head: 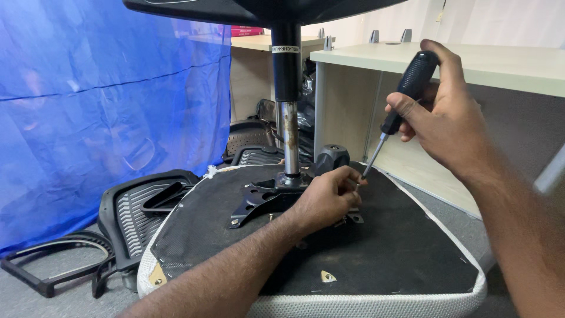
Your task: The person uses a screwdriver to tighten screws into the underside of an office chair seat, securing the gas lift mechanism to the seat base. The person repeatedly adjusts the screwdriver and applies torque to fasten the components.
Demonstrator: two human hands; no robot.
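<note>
An upturned office chair seat [406, 253] lies in front of me, its black fabric underside up, white mesh around the rim. A black metal mounting plate [254, 200] is bolted to it, with a chrome gas-lift column [289, 138] rising from the middle. My right hand [447, 115] grips a black-handled screwdriver [406, 88], its tip angled down to the plate's right side. My left hand [323, 197] rests on the plate, fingertips pinched at the screwdriver tip. Whatever it pinches is hidden.
A blue plastic sheet [112, 112] hangs on the left. Black mesh chair backs [141, 212] and a loose black armrest frame [59, 265] lie on the grey floor. A pale desk [488, 65] stands at the right, more chair parts [253, 141] behind the column.
</note>
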